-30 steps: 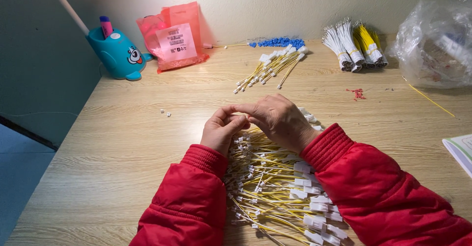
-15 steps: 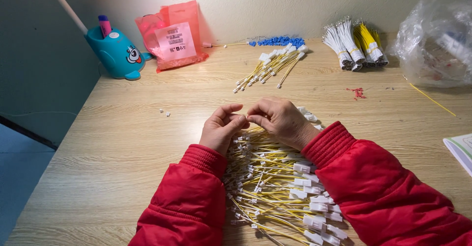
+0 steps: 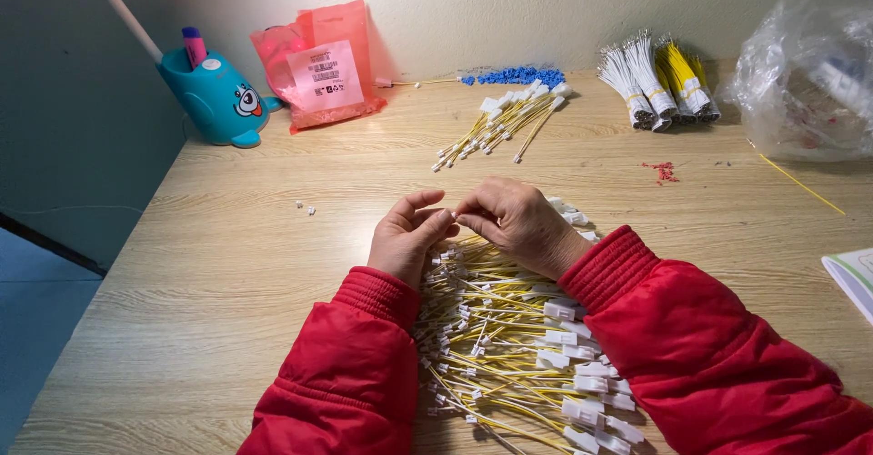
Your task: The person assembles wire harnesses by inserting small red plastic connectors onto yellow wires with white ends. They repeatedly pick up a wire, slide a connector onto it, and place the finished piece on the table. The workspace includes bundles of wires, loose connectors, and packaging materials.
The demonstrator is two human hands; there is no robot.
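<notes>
Both hands meet over a wooden table, in red sleeves. My left hand and my right hand pinch a small white piece together at their fingertips; what it is exactly is hidden by the fingers. Under my wrists lies a big heap of yellow wires with white connectors. A smaller pile of the same yellow wires lies farther back at the middle of the table.
A teal cartoon-shaped pen holder and a pink plastic bag stand at the back left. Blue bits, bundles of white and yellow wires and a clear plastic bag line the back right. A paper corner lies at right.
The hands stay in place over the heap; only the fingers shift slightly while working the small piece.
</notes>
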